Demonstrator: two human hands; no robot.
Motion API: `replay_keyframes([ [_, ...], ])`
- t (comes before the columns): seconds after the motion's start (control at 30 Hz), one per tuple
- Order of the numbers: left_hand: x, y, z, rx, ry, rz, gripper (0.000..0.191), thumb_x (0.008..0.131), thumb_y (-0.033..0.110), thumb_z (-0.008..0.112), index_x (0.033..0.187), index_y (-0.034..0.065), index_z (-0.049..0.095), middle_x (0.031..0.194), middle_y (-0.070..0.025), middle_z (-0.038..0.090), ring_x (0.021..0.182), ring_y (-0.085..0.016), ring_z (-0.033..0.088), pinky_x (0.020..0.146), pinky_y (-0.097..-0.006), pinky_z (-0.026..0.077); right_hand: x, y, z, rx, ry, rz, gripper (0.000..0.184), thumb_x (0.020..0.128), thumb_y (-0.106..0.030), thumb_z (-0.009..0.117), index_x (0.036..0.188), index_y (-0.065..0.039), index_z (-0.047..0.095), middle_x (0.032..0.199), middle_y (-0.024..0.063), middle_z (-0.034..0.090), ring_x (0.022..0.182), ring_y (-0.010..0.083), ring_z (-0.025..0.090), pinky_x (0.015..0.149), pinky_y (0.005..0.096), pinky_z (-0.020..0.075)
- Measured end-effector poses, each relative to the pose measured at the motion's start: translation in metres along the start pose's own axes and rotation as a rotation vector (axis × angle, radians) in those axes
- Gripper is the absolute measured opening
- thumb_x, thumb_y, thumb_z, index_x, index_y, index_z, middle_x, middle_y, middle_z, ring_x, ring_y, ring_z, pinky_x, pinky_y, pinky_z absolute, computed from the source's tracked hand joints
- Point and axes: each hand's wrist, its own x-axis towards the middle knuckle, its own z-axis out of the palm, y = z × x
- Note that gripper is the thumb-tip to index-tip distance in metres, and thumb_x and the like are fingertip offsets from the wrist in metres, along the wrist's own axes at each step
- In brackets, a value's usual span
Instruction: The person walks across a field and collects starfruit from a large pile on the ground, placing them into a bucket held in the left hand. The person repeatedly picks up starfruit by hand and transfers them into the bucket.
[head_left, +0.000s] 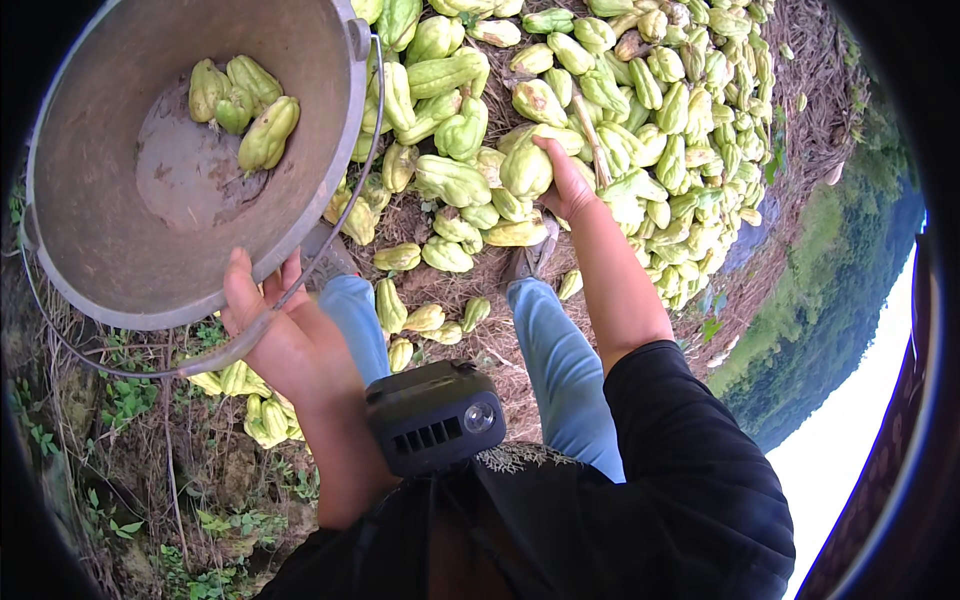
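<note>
My left hand (281, 322) grips the rim of a large dull bucket (97, 142), its thumb over the edge and the wire handle (375, 112) lying across the palm. The bucket tilts so that I look down into it. Several pale green chayotes (268, 135) rest on its dirty bottom. In my right hand (564, 180) is a plump chayote (526, 171), held between thumb and fingers over the heap; the fingers are mostly hidden behind it. Around that hand spreads a big pile of chayotes (686, 161), some with brown blemishes.
A few loose chayotes (426, 318) lie between my shoes on straw-covered ground. A black boxy device (439, 416) hangs at my chest. Weeds and dry stems (135, 450) cover a bank at the left. A brown stick (591, 135) pokes out of the pile. Green hills (810, 315) rise at the right.
</note>
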Motion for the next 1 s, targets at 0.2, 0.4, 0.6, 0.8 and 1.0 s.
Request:
replay_keyframes([
  [0.2,0.000,0.001,0.002,0.000,0.013,-0.013,0.041,0.094,0.018,0.068,0.117,-0.0106,0.050,0.119,-0.0217,0.056,0.105,-0.027,0.061,0.094,-0.0400,0.055,-0.021,0.121,-0.037,-0.787,0.112,-0.069,0.081,0.081,-0.056,0.071,0.121,0.013,0.059,0.115,0.0264,0.068,0.108,0.0322,0.068,0.094,0.0395,0.0525],
  [0.4,0.000,0.000,0.003,-0.004,0.026,0.005,0.036,0.094,0.017,0.067,0.116,-0.0086,0.055,0.116,-0.0189,0.061,0.104,-0.025,0.063,0.093,-0.0381,0.055,-0.030,0.220,-0.024,-1.455,0.101,0.065,0.067,0.090,-0.050,0.066,0.119,0.010,0.060,0.104,0.0295,0.069,0.104,0.0398,0.067,0.091,0.0440,0.0519],
  [0.6,0.002,-0.002,-0.001,0.011,0.012,0.004,0.036,0.095,0.019,0.066,0.116,-0.0081,0.055,0.118,-0.0196,0.057,0.107,-0.026,0.061,0.093,-0.0397,0.055,-0.023,0.120,0.050,-0.879,0.447,-0.564,0.082,0.088,-0.047,0.072,0.138,0.010,0.041,0.133,0.0317,0.048,0.119,0.0452,0.053,0.104,0.0470,0.0447],
  [0.8,0.002,-0.004,-0.007,0.014,-0.044,0.052,0.036,0.095,0.018,0.065,0.118,-0.0078,0.055,0.117,-0.0188,0.058,0.108,-0.026,0.061,0.095,-0.0398,0.055,0.006,0.024,0.115,-1.346,0.395,-0.464,0.123,0.071,-0.066,0.079,0.156,-0.001,0.020,0.154,0.0276,0.030,0.137,0.0415,0.044,0.109,0.0478,0.0438],
  [1.0,0.005,-0.003,-0.007,-0.048,-0.044,0.011,0.033,0.094,0.016,0.065,0.116,-0.0077,0.056,0.116,-0.0178,0.060,0.106,-0.026,0.062,0.095,-0.0405,0.055,0.022,0.000,0.142,-1.510,0.349,-0.163,0.106,0.071,-0.054,0.083,0.150,-0.003,0.034,0.145,0.0281,0.037,0.126,0.0459,0.047,0.104,0.0452,0.0463],
])
